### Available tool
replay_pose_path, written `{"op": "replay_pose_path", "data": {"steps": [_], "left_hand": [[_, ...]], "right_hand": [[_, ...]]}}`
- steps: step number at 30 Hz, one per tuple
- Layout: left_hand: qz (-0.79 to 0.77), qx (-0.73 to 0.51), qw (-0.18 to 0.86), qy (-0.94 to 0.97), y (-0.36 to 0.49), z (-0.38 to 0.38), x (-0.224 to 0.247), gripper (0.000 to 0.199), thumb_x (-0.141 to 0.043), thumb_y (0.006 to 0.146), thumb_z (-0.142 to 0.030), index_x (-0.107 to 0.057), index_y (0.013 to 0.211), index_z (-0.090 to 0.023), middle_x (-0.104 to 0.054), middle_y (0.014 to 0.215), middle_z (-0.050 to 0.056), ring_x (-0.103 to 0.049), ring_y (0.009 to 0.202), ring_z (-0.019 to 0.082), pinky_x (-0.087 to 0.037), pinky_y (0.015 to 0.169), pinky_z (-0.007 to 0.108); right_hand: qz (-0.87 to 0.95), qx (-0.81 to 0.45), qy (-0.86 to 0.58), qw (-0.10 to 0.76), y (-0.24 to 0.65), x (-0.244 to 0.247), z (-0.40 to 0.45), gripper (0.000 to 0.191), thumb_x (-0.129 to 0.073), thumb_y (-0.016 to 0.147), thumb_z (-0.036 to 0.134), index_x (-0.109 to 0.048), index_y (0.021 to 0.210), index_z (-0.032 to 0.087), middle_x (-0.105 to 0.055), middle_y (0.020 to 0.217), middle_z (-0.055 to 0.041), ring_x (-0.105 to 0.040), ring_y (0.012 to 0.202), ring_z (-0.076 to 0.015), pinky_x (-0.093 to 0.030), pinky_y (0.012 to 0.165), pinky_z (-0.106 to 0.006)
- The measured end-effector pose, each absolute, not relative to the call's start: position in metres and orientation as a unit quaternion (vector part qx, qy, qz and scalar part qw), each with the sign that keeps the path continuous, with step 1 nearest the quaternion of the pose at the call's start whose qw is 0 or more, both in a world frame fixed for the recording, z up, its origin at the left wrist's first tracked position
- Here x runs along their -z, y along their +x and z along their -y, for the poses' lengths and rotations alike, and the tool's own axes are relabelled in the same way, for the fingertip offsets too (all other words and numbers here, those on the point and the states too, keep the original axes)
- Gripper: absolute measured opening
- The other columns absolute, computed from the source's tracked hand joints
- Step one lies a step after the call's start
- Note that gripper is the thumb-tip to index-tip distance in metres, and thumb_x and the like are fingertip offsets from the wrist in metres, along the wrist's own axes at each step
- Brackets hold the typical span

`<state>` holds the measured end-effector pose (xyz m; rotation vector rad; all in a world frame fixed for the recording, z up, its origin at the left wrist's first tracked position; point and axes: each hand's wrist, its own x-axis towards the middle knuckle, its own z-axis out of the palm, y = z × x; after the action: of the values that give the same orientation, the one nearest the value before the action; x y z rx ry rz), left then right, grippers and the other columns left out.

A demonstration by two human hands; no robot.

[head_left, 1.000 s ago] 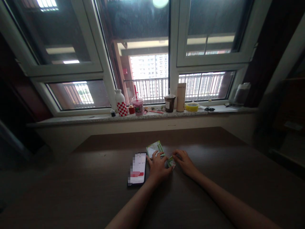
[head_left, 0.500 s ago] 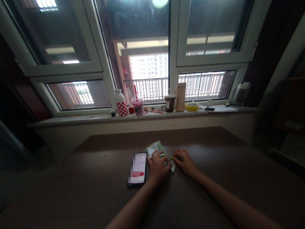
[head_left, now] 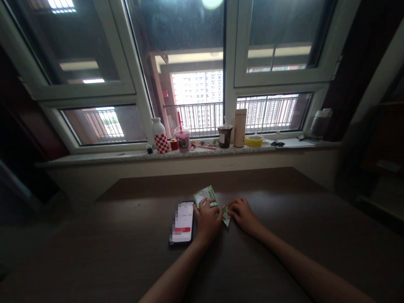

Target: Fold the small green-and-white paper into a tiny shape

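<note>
A small folded piece of green-and-white paper (head_left: 225,217) lies on the table between my hands, its pointed end toward me. My left hand (head_left: 208,221) has thumb and forefinger closed at its left edge, the other fingers spread over a flat green-and-white printed sheet (head_left: 206,194). On the other side, my right hand (head_left: 244,214) pinches the folded paper's right edge with curled fingers. Just left of my left hand lies a phone (head_left: 183,223) with a lit screen showing digits and a red bar, partly pixelated.
The brown table (head_left: 126,261) ends below a stone windowsill (head_left: 132,156). On the sill stand a checkered bottle (head_left: 160,136), a pink drink cup (head_left: 182,139), a dark drink cup (head_left: 224,136), a tan flask (head_left: 240,128), a yellow tape roll (head_left: 254,141) and black scissors (head_left: 277,144).
The fingers of both hands have shifted slightly at the folded paper, which has moved a little left and now shows more of its face. Phone and flat sheet stay in place.
</note>
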<state>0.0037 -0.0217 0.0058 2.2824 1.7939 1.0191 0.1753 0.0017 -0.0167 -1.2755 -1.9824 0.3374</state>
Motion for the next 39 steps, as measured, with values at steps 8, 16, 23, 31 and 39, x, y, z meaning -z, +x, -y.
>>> {"op": "replay_pose_path", "data": {"steps": [8, 16, 23, 31, 39], "left_hand": [[-0.591, -0.348, 0.042, 0.727, 0.0031, 0.0197, -0.0041, 0.018, -0.058, 0.087, -0.030, -0.072, 0.077, -0.025, -0.063, 0.122, 0.002, -0.039, 0.128, 0.029, -0.011, 0.110, 0.064], [-0.588, -0.338, 0.071, 0.731, 0.0003, 0.0210, -0.0075, 0.020, -0.055, 0.087, -0.021, -0.072, 0.089, -0.031, -0.060, 0.124, 0.000, -0.037, 0.129, 0.028, -0.015, 0.109, 0.062], [-0.588, -0.338, 0.084, 0.730, 0.0005, 0.0189, -0.0043, 0.015, -0.061, 0.083, -0.020, -0.073, 0.085, -0.030, -0.060, 0.124, 0.000, -0.036, 0.129, 0.029, -0.012, 0.110, 0.061], [-0.581, -0.342, 0.081, 0.734, 0.0002, 0.0183, -0.0034, 0.012, -0.060, 0.083, -0.023, -0.071, 0.084, -0.028, -0.061, 0.122, 0.001, -0.039, 0.127, 0.028, -0.012, 0.109, 0.062], [-0.584, -0.333, 0.084, 0.736, 0.0008, 0.0183, -0.0045, 0.012, -0.059, 0.081, -0.019, -0.069, 0.083, -0.026, -0.061, 0.122, 0.001, -0.039, 0.126, 0.027, -0.012, 0.110, 0.059]], "right_hand": [[0.773, -0.129, -0.504, 0.363, 0.1760, 0.0183, -0.0024, 0.003, -0.062, 0.083, 0.022, -0.066, 0.082, 0.022, -0.063, 0.102, -0.0060, -0.048, 0.105, -0.0232, -0.039, 0.095, -0.037], [0.741, -0.112, -0.542, 0.380, 0.1792, 0.0213, -0.0052, 0.006, -0.059, 0.084, 0.022, -0.064, 0.082, 0.022, -0.062, 0.096, -0.0075, -0.050, 0.098, -0.0257, -0.041, 0.090, -0.040], [0.741, -0.120, -0.540, 0.381, 0.1795, 0.0227, -0.0064, 0.005, -0.060, 0.084, 0.023, -0.064, 0.082, 0.021, -0.063, 0.094, -0.0069, -0.051, 0.098, -0.0249, -0.041, 0.089, -0.038], [0.766, -0.150, -0.505, 0.368, 0.1781, 0.0200, -0.0054, 0.006, -0.060, 0.085, 0.025, -0.064, 0.084, 0.021, -0.062, 0.095, -0.0055, -0.051, 0.099, -0.0228, -0.040, 0.090, -0.036], [0.773, -0.170, -0.482, 0.375, 0.1780, 0.0171, -0.0029, 0.007, -0.061, 0.085, 0.027, -0.065, 0.083, 0.021, -0.063, 0.094, -0.0047, -0.051, 0.098, -0.0220, -0.039, 0.090, -0.036]]}}
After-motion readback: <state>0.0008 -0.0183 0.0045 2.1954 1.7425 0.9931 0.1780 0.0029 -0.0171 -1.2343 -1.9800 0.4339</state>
